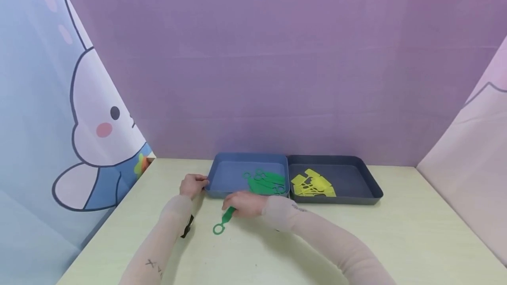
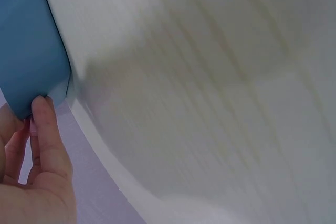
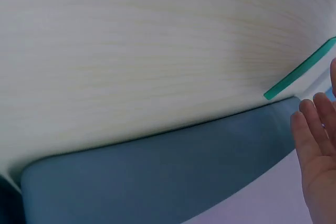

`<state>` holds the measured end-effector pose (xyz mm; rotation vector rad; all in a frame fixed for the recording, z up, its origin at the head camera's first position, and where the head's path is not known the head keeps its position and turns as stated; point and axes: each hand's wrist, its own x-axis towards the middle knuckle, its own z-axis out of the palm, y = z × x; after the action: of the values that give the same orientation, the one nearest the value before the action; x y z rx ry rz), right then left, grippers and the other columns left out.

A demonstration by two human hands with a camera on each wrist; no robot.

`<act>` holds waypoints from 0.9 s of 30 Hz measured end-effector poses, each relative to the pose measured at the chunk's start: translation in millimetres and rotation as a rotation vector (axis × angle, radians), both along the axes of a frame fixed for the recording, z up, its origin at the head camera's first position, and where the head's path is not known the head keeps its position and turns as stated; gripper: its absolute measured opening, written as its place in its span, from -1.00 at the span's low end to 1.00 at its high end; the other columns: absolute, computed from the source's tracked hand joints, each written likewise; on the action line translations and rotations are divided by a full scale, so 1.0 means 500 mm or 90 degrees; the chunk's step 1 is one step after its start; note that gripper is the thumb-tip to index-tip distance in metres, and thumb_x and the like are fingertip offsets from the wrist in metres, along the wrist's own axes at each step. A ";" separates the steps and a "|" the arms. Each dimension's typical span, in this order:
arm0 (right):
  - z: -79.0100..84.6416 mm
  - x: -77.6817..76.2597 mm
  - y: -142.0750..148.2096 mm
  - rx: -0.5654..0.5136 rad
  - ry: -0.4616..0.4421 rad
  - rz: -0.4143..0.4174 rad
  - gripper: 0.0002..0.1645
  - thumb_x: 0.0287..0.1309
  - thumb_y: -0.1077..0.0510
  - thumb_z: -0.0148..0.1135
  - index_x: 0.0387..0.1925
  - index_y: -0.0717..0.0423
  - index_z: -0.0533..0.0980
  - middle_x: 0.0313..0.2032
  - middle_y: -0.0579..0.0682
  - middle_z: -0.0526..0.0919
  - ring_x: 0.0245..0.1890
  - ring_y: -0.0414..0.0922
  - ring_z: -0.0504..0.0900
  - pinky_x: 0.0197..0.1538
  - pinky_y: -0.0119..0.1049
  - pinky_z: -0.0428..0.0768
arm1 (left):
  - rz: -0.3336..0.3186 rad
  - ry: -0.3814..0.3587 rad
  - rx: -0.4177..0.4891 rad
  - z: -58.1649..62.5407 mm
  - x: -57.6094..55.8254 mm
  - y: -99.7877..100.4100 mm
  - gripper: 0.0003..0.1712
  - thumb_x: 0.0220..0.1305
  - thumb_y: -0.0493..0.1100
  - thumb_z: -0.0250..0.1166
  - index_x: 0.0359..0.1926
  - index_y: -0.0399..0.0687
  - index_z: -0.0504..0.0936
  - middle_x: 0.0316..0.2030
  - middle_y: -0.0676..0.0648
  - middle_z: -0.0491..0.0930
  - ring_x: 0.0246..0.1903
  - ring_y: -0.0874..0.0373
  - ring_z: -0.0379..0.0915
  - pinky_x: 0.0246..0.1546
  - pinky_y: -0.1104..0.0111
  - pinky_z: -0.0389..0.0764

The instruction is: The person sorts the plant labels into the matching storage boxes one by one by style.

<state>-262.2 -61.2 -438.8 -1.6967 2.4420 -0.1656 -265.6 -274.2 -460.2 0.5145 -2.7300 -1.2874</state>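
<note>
At the left wall of the blue tray (image 1: 237,164), my left hand (image 1: 193,185) pinches the rim near the front corner; the left wrist view shows thumb and fingers on the tray's edge (image 2: 37,51). My right hand (image 1: 246,204) is in front of the same tray and holds a flat green strip with a ring end (image 1: 226,220), ring toward me. The right wrist view shows part of that green strip (image 3: 299,69) beside the fingers (image 3: 310,135); the grip itself is hidden. Several similar green ring-ended strips (image 1: 265,183) lie in the blue tray's right part.
A dark grey tray (image 1: 352,175) stands against the blue one's right side, with several yellow tags (image 1: 314,184) in its left part. Both trays sit on a pale wooden table (image 1: 412,223). Behind rises a purple cloth (image 1: 277,78); a cartoon-print cloth (image 1: 31,100) hangs at left.
</note>
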 end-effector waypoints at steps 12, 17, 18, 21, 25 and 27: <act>-0.028 -0.011 -0.026 0.044 -0.015 0.034 -0.60 0.01 0.18 0.32 -0.04 -0.09 0.56 0.00 -0.19 0.57 0.04 -0.28 0.49 0.07 -0.51 0.42 | 0.006 0.005 0.016 -0.009 0.000 0.002 -0.69 0.18 -0.20 0.23 -0.10 -0.29 0.62 -0.10 -0.27 0.61 -0.48 0.24 0.55 -0.44 0.43 0.54; -0.031 -0.020 -0.027 0.047 -0.021 0.021 -0.68 0.01 0.20 0.32 -0.13 -0.07 0.61 -0.10 -0.18 0.59 -0.08 -0.29 0.53 -0.03 -0.58 0.44 | 0.010 0.006 0.014 -0.009 0.001 0.004 -0.70 0.17 -0.20 0.23 -0.10 -0.28 0.63 -0.10 -0.26 0.61 -0.47 0.23 0.56 -0.43 0.44 0.53; -0.031 -0.021 -0.026 0.045 -0.021 0.018 -0.70 0.01 0.21 0.32 -0.15 -0.07 0.62 -0.11 -0.17 0.59 -0.10 -0.29 0.54 -0.05 -0.59 0.45 | 0.009 0.006 0.014 -0.009 0.001 0.004 -0.70 0.17 -0.20 0.23 -0.10 -0.28 0.63 -0.11 -0.26 0.61 -0.47 0.23 0.56 -0.43 0.44 0.53; -0.031 -0.022 -0.023 0.036 -0.017 0.022 -0.74 0.01 0.21 0.31 -0.20 -0.09 0.64 -0.15 -0.17 0.60 -0.15 -0.30 0.54 -0.10 -0.61 0.44 | 0.009 0.005 0.013 -0.006 0.003 0.006 -0.70 0.17 -0.19 0.24 -0.10 -0.27 0.63 -0.11 -0.26 0.62 -0.47 0.23 0.56 -0.42 0.44 0.52; -0.030 -0.023 -0.019 0.025 -0.014 0.021 -0.79 0.02 0.19 0.31 -0.25 -0.10 0.66 -0.22 -0.19 0.60 -0.21 -0.31 0.52 -0.13 -0.61 0.43 | 0.008 0.006 0.011 -0.001 0.002 0.004 -0.69 0.16 -0.19 0.24 -0.10 -0.27 0.63 -0.12 -0.26 0.62 -0.45 0.20 0.58 -0.39 0.42 0.53; -0.029 -0.023 -0.018 0.022 -0.013 0.012 -0.80 0.02 0.17 0.31 -0.26 -0.12 0.66 -0.25 -0.21 0.59 -0.23 -0.32 0.51 -0.15 -0.60 0.44 | 0.008 0.005 0.008 0.000 0.000 0.002 -0.69 0.16 -0.19 0.24 -0.10 -0.26 0.63 -0.12 -0.25 0.62 -0.44 0.19 0.58 -0.36 0.40 0.53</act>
<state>-273.8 -70.3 -453.3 -1.6953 2.3992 -0.1356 -265.5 -273.3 -460.4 0.5259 -2.7097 -1.3010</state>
